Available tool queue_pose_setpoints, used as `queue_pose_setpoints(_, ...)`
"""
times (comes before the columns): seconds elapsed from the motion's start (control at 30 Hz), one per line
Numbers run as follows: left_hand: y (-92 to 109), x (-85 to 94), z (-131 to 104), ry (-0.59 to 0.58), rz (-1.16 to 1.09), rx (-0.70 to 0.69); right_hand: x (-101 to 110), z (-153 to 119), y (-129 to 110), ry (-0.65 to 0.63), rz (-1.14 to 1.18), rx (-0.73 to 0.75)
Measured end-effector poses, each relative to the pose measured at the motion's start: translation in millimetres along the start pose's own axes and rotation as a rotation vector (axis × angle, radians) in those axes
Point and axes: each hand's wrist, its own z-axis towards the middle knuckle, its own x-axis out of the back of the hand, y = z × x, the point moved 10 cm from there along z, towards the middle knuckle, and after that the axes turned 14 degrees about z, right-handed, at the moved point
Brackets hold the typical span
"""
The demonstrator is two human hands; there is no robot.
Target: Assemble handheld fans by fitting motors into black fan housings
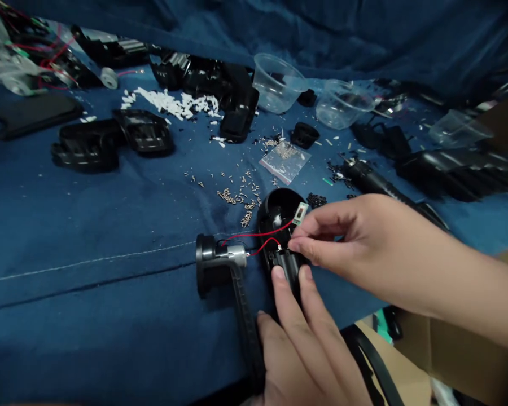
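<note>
A black plastic housing half point(281, 203) lies on the blue cloth, its hollow side up. My left hand point(307, 344) holds it from below, two fingertips pressed on its narrow part. My right hand point(330, 231) pinches over the housing; what sits between thumb and forefinger is hidden. A small green circuit board with a switch point(300, 213) sticks up at the forefinger's tip, joined to a red wire point(262, 233). Another red wire runs from a small silver motor point(237, 255) into the housing. The motor sits on a black round part with a ribbed arm point(201, 265), left of the housing.
Loose screws point(237, 197) and a clear bag of screws point(285, 160) lie beyond the housing. Further back are white plastic bits point(173, 104), clear cups point(277, 84) and black housings point(88, 144). Black shells point(461, 169) lie at right; a cardboard box point(457, 349) stands below the table edge.
</note>
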Motion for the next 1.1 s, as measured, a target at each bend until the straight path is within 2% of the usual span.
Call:
queue_pose_setpoints(0.13,-7.0,-1.9,2.7,-0.051,-0.064,0.019,-5.5,10.8,11.7,-0.068,0.14,-0.135)
queue_pose_setpoints(0.27,-11.8,9.5,11.5,-0.002,-0.108,-0.123,-9.6,19.6,18.5,-0.136,0.257,-0.234)
queue_pose_setpoints(0.43,-24.6,22.9,25.6,0.036,-0.144,-0.236,-13.8,24.8,17.8,-0.198,0.327,-0.233)
queue_pose_setpoints(0.57,-23.8,25.9,29.3,0.078,-0.093,-0.334,-12.4,16.9,17.9,-0.168,0.303,-0.231)
queue_pose_setpoints(0.63,-23.5,26.2,28.4,0.112,-0.088,-0.349,-3.6,9.6,10.5,-0.109,0.185,-0.151)
queue_pose_setpoints(0.67,-23.6,27.0,27.7,0.136,-0.088,-0.347,5.4,5.9,2.1,-0.044,0.099,-0.063)
queue_pose_setpoints(0.77,-23.6,29.8,26.1,0.186,-0.087,-0.345,36.7,-13.0,-37.1,0.237,-0.15,0.336)
queue_pose_setpoints(0.83,-23.3,29.1,26.8,0.161,-0.08,-0.351,40.7,-25.1,-56.8,0.309,-0.262,0.578)
queue_pose_setpoints(0.93,-24.8,27.6,29.6,0.106,-0.079,-0.351,25.2,-21.7,-63.2,0.195,-0.378,0.723)
queue_pose_setpoints(1.0,-25.2,26.9,30.3,0.094,-0.082,-0.355,16.3,-12.1,-60.9,0.123,-0.433,0.709)
queue_pose_setpoints(1.1,-25.1,28.9,28.7,0.138,-0.088,-0.355,11.9,-1.8,-61.3,0.1,-0.495,0.675)
